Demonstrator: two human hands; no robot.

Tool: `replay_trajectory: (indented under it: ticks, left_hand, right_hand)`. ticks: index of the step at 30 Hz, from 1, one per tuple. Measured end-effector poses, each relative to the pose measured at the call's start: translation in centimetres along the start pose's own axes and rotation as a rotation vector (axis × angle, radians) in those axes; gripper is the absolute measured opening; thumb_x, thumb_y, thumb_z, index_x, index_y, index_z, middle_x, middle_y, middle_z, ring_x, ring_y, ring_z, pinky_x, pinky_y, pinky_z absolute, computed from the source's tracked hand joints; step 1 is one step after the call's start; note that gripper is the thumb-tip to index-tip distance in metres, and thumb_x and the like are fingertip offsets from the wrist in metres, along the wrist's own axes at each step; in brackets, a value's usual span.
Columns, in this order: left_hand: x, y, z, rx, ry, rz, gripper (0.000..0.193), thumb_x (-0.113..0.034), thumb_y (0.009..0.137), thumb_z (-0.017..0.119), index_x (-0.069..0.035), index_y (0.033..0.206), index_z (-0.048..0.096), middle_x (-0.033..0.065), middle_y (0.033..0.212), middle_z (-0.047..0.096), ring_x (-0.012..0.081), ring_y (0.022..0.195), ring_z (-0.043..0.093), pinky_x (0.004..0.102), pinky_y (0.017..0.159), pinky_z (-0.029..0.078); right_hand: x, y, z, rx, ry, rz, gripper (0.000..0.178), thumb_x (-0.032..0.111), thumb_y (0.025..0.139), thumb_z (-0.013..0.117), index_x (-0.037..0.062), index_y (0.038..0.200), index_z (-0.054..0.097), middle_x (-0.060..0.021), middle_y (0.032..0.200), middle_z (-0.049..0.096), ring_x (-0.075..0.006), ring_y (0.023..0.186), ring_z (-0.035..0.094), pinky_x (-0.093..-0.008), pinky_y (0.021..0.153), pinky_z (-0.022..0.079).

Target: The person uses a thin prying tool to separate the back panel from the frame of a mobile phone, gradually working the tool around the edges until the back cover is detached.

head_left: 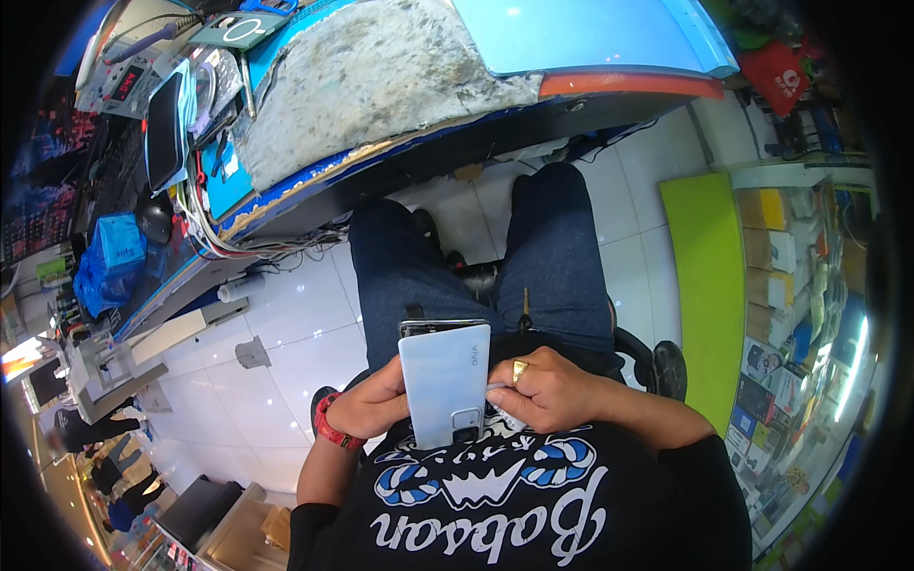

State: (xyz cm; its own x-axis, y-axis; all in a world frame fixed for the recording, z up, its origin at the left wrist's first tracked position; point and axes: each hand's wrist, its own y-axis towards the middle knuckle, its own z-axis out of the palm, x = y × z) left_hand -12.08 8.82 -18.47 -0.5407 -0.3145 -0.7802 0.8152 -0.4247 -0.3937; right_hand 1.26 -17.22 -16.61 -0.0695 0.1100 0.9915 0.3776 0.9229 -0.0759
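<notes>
Over my lap, my left hand (369, 402) grips a smartphone (442, 381) by its left edge. The pale blue back faces up, with its camera block near my body. At the far end a gap shows between the back and the dark frame and inner parts. Wearing a gold ring, my right hand (554, 392) is closed at the phone's right edge. A thin whitish piece (505, 403) shows at its fingertips; its kind is too small to make out.
Ahead is a workbench with a worn grey mat (381, 81) and a blue sheet (581, 33). A dark-screened phone (166, 128), cables and a computer mouse (154, 217) lie at the left. To the right stand a green panel (703, 285) and a glass display case (795, 381).
</notes>
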Motion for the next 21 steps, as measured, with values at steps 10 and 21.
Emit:
replay_trajectory:
  ticks: [10,21]
  left_hand:
    - [2.0,-0.1,-0.3,-0.004,-0.142,0.081,0.061,-0.006,0.103,0.055,-0.002,0.158,0.027,0.016,0.15,0.049,0.0249,0.139,0.049,0.043,0.114,0.041]
    - [2.7,0.0,0.3,-0.096,-0.325,0.186,0.062,-0.004,0.099,0.058,0.0,0.155,0.032,0.0214,0.148,0.051,0.0352,0.134,0.055,0.048,0.111,0.045]
  right_hand:
    - [-0.5,-0.1,0.1,0.08,-0.057,-0.015,0.017,0.015,0.096,0.062,0.0,0.09,0.068,-0.0145,0.069,0.066,-0.0341,0.06,0.065,-0.0415,0.057,0.051]
    - [-0.6,0.5,-0.5,0.321,-0.174,-0.078,0.019,0.019,0.094,0.064,0.0038,0.083,0.063,-0.0136,0.067,0.063,-0.0352,0.063,0.065,-0.0458,0.057,0.049]
